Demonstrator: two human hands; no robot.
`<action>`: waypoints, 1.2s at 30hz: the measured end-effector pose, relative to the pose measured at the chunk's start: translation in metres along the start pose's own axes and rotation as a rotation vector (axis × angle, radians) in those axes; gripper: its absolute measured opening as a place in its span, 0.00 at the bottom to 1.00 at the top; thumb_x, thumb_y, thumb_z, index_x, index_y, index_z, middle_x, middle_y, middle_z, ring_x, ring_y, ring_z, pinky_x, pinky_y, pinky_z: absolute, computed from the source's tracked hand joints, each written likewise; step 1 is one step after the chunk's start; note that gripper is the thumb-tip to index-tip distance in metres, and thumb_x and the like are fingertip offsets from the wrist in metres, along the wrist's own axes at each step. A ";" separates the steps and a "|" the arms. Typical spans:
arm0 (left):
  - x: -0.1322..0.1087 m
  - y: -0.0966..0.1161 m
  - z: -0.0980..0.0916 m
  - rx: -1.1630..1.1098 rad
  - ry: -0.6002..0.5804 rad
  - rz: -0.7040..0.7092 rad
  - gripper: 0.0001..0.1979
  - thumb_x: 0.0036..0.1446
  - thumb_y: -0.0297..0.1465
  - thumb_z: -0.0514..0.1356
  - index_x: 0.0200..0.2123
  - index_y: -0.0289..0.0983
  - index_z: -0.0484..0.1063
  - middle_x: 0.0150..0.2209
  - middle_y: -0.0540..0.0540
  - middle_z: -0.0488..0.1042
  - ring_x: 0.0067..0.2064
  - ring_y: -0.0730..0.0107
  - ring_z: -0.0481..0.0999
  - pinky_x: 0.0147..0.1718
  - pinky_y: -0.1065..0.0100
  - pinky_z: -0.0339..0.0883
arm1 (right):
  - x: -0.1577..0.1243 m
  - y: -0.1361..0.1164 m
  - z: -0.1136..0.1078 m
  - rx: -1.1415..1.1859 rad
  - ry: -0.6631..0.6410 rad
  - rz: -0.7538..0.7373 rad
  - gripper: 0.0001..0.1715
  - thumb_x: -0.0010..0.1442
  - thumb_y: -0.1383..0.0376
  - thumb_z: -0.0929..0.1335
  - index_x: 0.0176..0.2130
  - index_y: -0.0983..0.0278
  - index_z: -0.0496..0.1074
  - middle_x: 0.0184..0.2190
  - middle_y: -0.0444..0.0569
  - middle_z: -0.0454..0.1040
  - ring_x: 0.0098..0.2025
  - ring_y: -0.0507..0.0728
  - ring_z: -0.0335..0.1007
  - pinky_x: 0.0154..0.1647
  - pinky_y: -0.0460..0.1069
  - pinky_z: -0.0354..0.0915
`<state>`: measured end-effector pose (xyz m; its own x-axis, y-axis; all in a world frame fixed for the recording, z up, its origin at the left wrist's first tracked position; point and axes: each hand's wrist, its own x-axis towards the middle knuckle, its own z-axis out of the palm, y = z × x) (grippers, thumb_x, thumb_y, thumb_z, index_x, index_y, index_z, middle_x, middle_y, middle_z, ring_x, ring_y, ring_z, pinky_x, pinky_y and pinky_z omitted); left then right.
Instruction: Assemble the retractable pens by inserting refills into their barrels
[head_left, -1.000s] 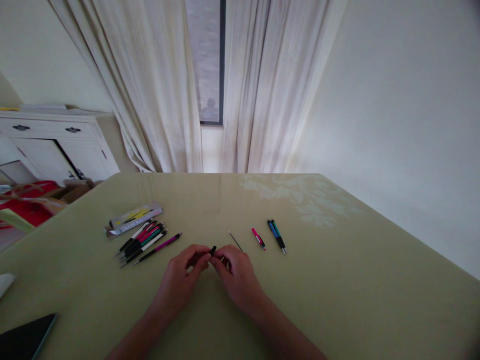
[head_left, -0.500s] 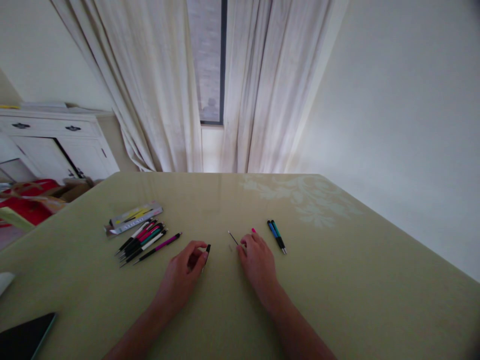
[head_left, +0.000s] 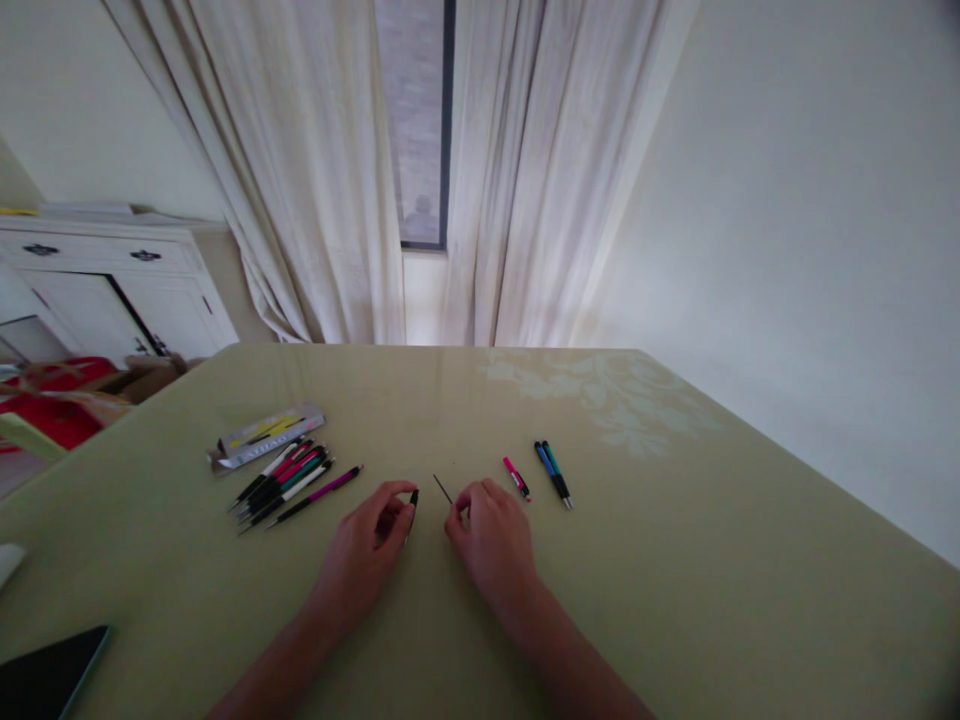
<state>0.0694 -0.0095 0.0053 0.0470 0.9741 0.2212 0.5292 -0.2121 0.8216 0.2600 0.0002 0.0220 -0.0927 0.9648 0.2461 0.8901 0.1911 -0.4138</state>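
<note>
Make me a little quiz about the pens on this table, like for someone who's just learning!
1. True or false: the right hand pinches a thin refill.
2. What does the left hand hold? A) a black pen part B) a spoon C) a red ball
3. Fill in: the single pen lying on the table between the right hand and the blue and green pens is ___ in colour.

Key: 1 true; 2 A; 3 pink.
</note>
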 end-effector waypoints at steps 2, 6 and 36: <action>0.000 0.001 0.000 0.019 -0.007 0.020 0.15 0.67 0.42 0.55 0.50 0.42 0.74 0.31 0.50 0.79 0.30 0.65 0.79 0.31 0.67 0.71 | -0.002 -0.009 0.004 -0.071 -0.055 -0.014 0.05 0.62 0.69 0.69 0.36 0.65 0.77 0.36 0.56 0.78 0.40 0.64 0.74 0.43 0.56 0.66; -0.001 0.004 0.000 0.024 -0.004 0.040 0.14 0.67 0.41 0.56 0.48 0.41 0.75 0.31 0.50 0.79 0.30 0.65 0.79 0.32 0.66 0.71 | -0.002 -0.015 0.008 -0.115 -0.090 -0.043 0.06 0.63 0.69 0.68 0.38 0.66 0.77 0.38 0.58 0.78 0.44 0.65 0.74 0.46 0.57 0.66; 0.009 -0.015 -0.016 0.078 0.099 -0.065 0.21 0.66 0.49 0.54 0.43 0.39 0.77 0.29 0.49 0.78 0.28 0.64 0.76 0.28 0.68 0.65 | 0.012 0.034 -0.020 -0.143 0.033 0.121 0.06 0.62 0.64 0.73 0.33 0.63 0.76 0.35 0.53 0.79 0.38 0.63 0.76 0.38 0.53 0.63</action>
<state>0.0488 0.0012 0.0033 -0.0716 0.9722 0.2231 0.5927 -0.1384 0.7934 0.2983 0.0146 0.0283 0.0315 0.9724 0.2312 0.9484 0.0440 -0.3141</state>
